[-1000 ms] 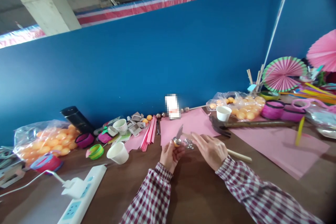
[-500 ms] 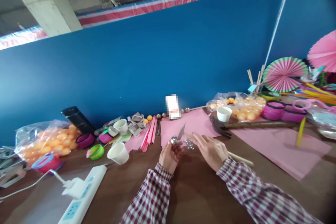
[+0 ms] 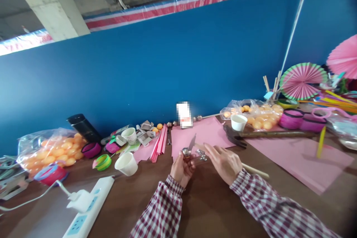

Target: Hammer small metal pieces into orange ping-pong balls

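My left hand (image 3: 182, 168) is closed around a shiny metal ball (image 3: 186, 151), held at the fingertips near the front edge of a pink paper sheet (image 3: 181, 139). A grey, pointed blade-like piece (image 3: 192, 141) shows just behind the ball. I cannot tell whether it touches it. My right hand (image 3: 225, 160) lies palm down with its fingers stretched out toward the left. Beside those fingertips is a cluster of small silvery balls (image 3: 201, 154). A pale wooden stick (image 3: 256, 171) runs partly beneath this hand.
A dark hammer head (image 3: 234, 136) with a long wooden handle lies right of the sheet. Paper cups (image 3: 126, 163) stand left and right. Bags of orange balls (image 3: 60, 150) sit on both sides. A white power strip (image 3: 89, 208) lies front left.
The metal ball has turned slightly in my left hand, and the fingers below it have shifted a little. My right hand stays almost in place. The view has moved slightly.
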Action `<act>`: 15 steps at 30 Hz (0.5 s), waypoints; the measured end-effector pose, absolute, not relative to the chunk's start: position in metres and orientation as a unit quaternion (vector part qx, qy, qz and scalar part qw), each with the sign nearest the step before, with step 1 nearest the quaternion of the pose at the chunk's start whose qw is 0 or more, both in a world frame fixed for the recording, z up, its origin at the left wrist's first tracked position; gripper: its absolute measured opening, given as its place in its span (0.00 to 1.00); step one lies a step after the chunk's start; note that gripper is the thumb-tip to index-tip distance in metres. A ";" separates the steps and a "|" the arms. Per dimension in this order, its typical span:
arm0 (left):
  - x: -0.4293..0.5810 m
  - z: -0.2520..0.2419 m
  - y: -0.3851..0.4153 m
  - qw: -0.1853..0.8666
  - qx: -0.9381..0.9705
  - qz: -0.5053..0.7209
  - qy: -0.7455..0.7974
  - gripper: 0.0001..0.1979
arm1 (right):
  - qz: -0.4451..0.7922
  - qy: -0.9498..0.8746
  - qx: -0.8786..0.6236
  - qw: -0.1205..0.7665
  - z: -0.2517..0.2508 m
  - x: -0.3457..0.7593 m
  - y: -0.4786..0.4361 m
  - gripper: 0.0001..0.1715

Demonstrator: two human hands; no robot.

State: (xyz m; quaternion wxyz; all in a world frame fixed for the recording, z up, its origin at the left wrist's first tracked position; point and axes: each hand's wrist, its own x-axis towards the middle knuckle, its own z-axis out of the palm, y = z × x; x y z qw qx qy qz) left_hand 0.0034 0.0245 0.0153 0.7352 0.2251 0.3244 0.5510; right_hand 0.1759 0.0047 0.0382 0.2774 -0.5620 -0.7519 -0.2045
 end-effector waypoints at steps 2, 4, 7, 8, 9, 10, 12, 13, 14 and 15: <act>0.004 0.016 0.024 0.737 0.226 0.549 0.324 0.17 | -0.207 -0.750 -0.560 0.285 0.037 0.176 0.005 0.18; 0.005 0.016 0.024 0.730 0.229 0.550 0.335 0.17 | -0.211 -0.744 -0.561 0.296 0.037 0.175 0.004 0.18; 0.007 0.016 0.023 0.725 0.232 0.536 0.364 0.16 | -0.214 -0.757 -0.543 0.294 0.037 0.174 0.004 0.18; 0.007 0.017 0.023 0.725 0.234 0.532 0.369 0.16 | -0.214 -0.762 -0.537 0.292 0.037 0.174 0.003 0.18; 0.007 0.017 0.023 0.725 0.236 0.531 0.369 0.16 | -0.215 -0.762 -0.536 0.293 0.037 0.174 0.003 0.18; 0.007 0.017 0.023 0.725 0.238 0.533 0.365 0.16 | -0.218 -0.758 -0.538 0.297 0.038 0.174 0.003 0.18; 0.006 0.016 0.023 0.725 0.241 0.539 0.356 0.17 | -0.223 -0.749 -0.545 0.304 0.038 0.174 0.003 0.18; 0.005 0.016 0.023 0.727 0.239 0.537 0.354 0.17 | -0.224 -0.749 -0.545 0.304 0.038 0.174 0.003 0.18; 0.005 0.015 0.023 0.732 0.237 0.533 0.354 0.18 | -0.224 -0.752 -0.543 0.301 0.037 0.174 0.003 0.18; 0.004 0.014 0.024 0.737 0.234 0.527 0.353 0.18 | -0.222 -0.757 -0.539 0.296 0.037 0.174 0.004 0.18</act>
